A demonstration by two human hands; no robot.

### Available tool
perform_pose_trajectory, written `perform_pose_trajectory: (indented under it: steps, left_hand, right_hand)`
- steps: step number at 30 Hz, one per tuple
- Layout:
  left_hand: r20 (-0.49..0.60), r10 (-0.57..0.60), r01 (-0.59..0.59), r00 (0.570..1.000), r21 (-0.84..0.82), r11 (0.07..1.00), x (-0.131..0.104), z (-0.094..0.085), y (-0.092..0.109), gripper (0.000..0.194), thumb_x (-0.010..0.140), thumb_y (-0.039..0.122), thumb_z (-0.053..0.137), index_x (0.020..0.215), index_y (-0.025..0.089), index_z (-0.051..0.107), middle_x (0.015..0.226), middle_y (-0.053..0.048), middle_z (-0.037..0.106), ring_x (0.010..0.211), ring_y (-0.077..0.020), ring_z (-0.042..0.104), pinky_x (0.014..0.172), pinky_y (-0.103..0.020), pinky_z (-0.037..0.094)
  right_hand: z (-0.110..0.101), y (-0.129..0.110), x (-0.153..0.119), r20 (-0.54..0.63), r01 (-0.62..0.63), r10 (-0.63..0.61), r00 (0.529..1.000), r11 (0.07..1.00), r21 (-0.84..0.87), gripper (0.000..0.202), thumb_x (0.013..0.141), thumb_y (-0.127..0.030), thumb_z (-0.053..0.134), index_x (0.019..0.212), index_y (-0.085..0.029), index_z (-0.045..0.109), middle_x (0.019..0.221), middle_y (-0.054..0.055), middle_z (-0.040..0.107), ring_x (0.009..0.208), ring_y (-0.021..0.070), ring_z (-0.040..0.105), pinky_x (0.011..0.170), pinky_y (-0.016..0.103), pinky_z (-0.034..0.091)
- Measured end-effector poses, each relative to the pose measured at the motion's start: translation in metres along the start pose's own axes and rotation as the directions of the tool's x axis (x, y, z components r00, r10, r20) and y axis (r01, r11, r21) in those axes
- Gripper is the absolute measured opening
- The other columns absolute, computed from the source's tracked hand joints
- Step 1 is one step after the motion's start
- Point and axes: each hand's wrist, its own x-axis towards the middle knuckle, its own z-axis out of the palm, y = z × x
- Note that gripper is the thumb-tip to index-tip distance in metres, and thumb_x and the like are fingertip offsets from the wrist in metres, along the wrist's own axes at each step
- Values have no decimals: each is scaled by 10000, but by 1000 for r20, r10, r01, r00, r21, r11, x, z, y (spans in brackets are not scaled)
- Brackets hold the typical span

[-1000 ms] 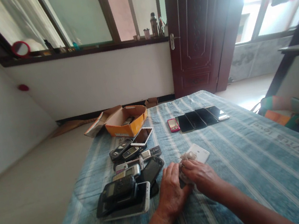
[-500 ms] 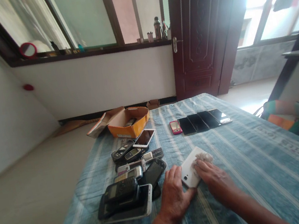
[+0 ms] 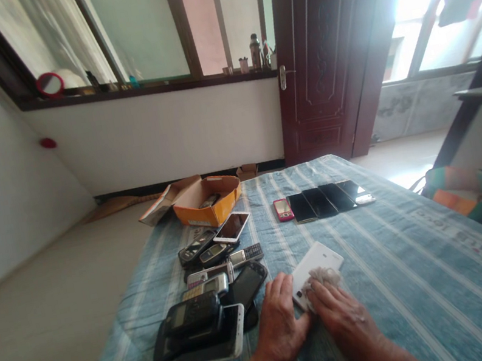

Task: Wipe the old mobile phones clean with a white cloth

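A white smartphone (image 3: pixel 322 255) lies back up on the striped blue cloth, its camera at the near end. Along its left and near edges, my left hand (image 3: pixel 278 315) holds it between fingers and thumb. My right hand (image 3: pixel 343 316) presses a crumpled whitish wipe (image 3: pixel 330 276) onto the phone's back, fingers bunched over it; whether it is tissue or fabric I cannot tell. Left of my hands is a heap of old mobile phones (image 3: pixel 193 313), some stacked on a larger white-edged device (image 3: pixel 237 335). A dark touchscreen phone (image 3: pixel 250 284) lies closest to my left fingers.
An open orange cardboard box (image 3: pixel 209 210) with a phone inside stands at the far left of the bed-like surface (image 3: pixel 400 277). Farther right, a pink-framed phone (image 3: pixel 283 209) sits beside a row of several dark-screened smartphones (image 3: pixel 318 202). A brown door (image 3: pixel 319 69) stands behind.
My right hand has slid the wipe toward me and left, down to the phone's near end, uncovering its far part. My left hand keeps its hold. The view has tilted slightly.
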Motion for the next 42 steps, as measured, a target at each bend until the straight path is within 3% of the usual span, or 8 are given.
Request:
perform_pose_trajectory:
  steps: [5, 15, 19, 25, 30, 34, 42]
  left_hand:
    - [5, -23, 23, 1000, -38, 999, 2, -5, 5, 462, 650, 223, 697, 1094, 142, 596, 1137, -134, 639, 1057, -314, 598, 965, -494, 495]
    - [29, -35, 35, 999, -22, 999, 1, -3, 2, 584, 619, 248, 758, 1162, 115, 588, 1218, -168, 613, 1132, -337, 571, 1025, -522, 443]
    - [11, -19, 20, 1000, -45, 999, 1, -4, 3, 541, 637, 251, 736, 1149, 149, 593, 1212, -146, 617, 1125, -325, 575, 1012, -510, 454]
    - [-20, -2, 1, 1000, -30, 1000, 2, -3, 2, 440, 653, 215, 663, 1088, 169, 620, 1161, -124, 640, 1061, -306, 601, 963, -484, 495]
    - [8, 5, -5, 1000, 21, 1000, 1, 0, -2, 530, 638, 162, 605, 1165, 110, 604, 1226, -170, 616, 1143, -330, 570, 1013, -498, 465]
    - [28, -7, 7, 1000, 14, 1000, 1, -2, 0, 530, 643, 151, 611, 1168, 78, 599, 1232, -186, 606, 1153, -328, 560, 1018, -486, 463]
    - [16, 0, 1, 1000, -33, 999, 1, -5, 1, 504, 659, 262, 699, 1145, 172, 600, 1210, -126, 613, 1084, -309, 579, 955, -480, 497]
  right_hand:
    - [6, 13, -1, 61, -91, 93, 994, 995, -38, 468, 811, 22, 407, 1195, -130, 627, 1239, 144, 635, 1085, 274, 630, 888, 393, 555]
    - [8, 43, 6, 118, -277, 274, 955, 961, 11, 493, 823, 21, 360, 1212, -117, 629, 1275, 149, 612, 1149, 255, 597, 936, 371, 521]
    - [13, 39, 3, 50, -231, 234, 971, 972, -46, 503, 819, 14, 361, 1211, -151, 628, 1247, 123, 632, 1134, 239, 606, 917, 352, 533]
    - [15, 4, -3, -24, -98, 96, 995, 993, -64, 431, 821, -6, 448, 1201, -115, 620, 1216, 162, 640, 1073, 273, 631, 859, 349, 555]
    - [10, -16, -2, -99, -52, 51, 994, 999, -3, 362, 852, -53, 478, 1168, -107, 645, 1185, 153, 659, 1053, 278, 635, 847, 343, 551]
    - [6, -13, 0, -66, -49, 50, 997, 999, 21, 378, 850, -37, 471, 1172, -124, 650, 1185, 131, 665, 1065, 264, 632, 871, 334, 542]
    - [4, 16, 5, 98, -104, 107, 989, 994, -35, 469, 806, 25, 425, 1189, -140, 639, 1243, 141, 632, 1069, 253, 632, 873, 339, 538]
